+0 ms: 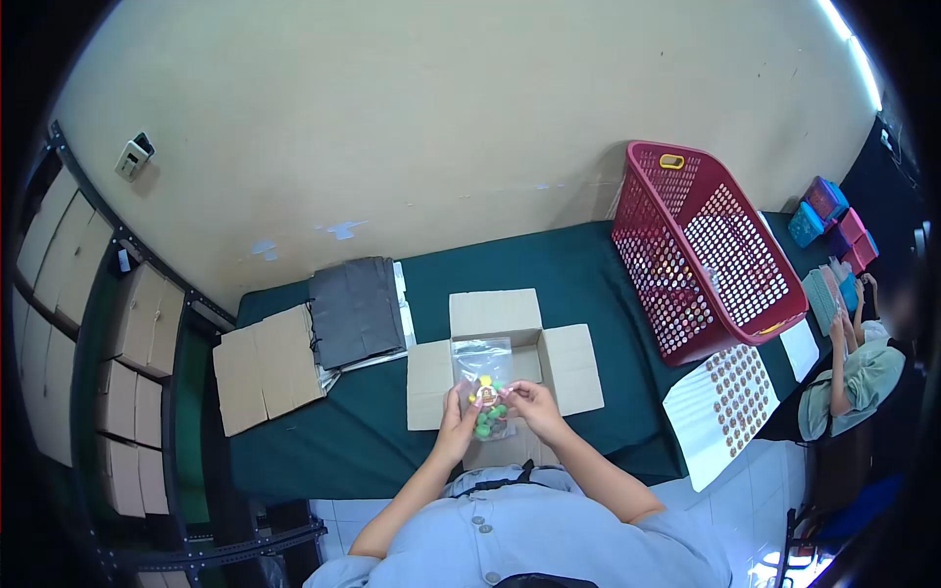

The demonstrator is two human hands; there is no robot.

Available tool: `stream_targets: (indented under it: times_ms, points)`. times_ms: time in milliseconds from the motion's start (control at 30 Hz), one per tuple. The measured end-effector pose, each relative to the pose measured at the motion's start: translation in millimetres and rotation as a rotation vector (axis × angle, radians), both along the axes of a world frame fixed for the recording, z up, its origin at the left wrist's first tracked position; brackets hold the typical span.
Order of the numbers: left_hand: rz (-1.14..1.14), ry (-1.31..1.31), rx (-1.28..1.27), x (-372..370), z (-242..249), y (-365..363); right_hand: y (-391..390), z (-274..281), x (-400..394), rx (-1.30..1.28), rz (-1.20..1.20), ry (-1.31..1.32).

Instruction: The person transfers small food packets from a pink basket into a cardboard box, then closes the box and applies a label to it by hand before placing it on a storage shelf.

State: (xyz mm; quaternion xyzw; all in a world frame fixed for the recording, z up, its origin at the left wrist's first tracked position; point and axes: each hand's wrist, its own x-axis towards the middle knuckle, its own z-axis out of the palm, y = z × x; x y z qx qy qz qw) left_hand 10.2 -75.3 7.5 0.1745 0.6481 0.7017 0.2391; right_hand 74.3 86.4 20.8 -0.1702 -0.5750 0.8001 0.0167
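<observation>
over the box's [572,368] near side, the bag [483,370] lies between both hands, long axis toward the box's far flap [495,312], left hand [455,423] gripping its left edge, right hand [535,407] pinched at its right, hold unclear.

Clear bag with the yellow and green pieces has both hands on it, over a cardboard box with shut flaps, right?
No: the cardboard box is open, its flaps spread outward, as the head view shows. The left hand and right hand are on the clear bag of yellow and green pieces.
</observation>
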Motion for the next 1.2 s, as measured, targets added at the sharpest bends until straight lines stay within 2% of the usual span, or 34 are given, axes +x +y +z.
stream_targets:
  times_ms: [33,67,100,167,233,300,367,433,533,600,700,767,833,967,1033,1100,1167,1200]
  points:
    - [0.001,0.026,-0.129,-4,-4,-2,4,-6,-1,0.0,-0.001,0.0]
    - [0.03,0.148,-0.151,-8,-18,-2,11,-18,-5,0.024,-0.074,-0.065]
    - [0.03,0.149,-0.15,-9,-18,-3,16,-28,-9,0.048,-0.146,-0.13]
    - [0.072,0.258,-0.316,-9,-18,-6,25,-39,-18,0.021,-0.15,-0.192]
    - [0.085,0.236,-0.302,-7,-22,-8,29,-58,-28,0.075,-0.088,-0.218]
    - [-0.063,0.337,-0.38,-9,-31,-11,36,-99,-36,0.137,-0.106,-0.208]
    - [-0.044,0.342,-0.362,-4,-27,-12,40,-116,-41,0.529,-0.088,-0.343]
    - [-0.188,0.459,-0.389,-3,-30,-15,42,-115,-42,0.543,-0.056,-0.427]
    - [-0.202,0.463,-0.411,5,-24,-15,39,-118,-39,0.67,0.032,-0.531]
    - [-0.225,0.473,-0.439,6,-22,-14,35,-121,-33,1.001,-0.046,-0.387]
    - [-0.229,0.47,-0.45,7,-23,-13,29,-87,-27,0.878,0.02,-0.418]
    - [-0.231,0.49,-0.454,8,-22,-12,29,-84,-23,0.897,0.071,-0.394]
    - [-0.246,0.522,-0.481,10,-23,-12,25,-79,-20,1.043,0.13,-0.462]
    - [-0.281,0.497,-0.51,18,-18,-11,22,-69,-15,1.053,0.106,-0.429]
    - [-0.265,0.496,-0.49,21,-17,-8,23,-57,-12,1.064,0.12,-0.293]
    - [-0.259,0.495,-0.464,23,-13,-1,25,-49,-7,1.077,0.12,-0.279]
    - [-0.181,0.423,-0.418,24,-3,9,31,-45,-2,1.029,0.084,-0.084]
    - [-0.186,0.389,-0.438,23,6,17,34,-35,2,1.013,0.089,-0.069]
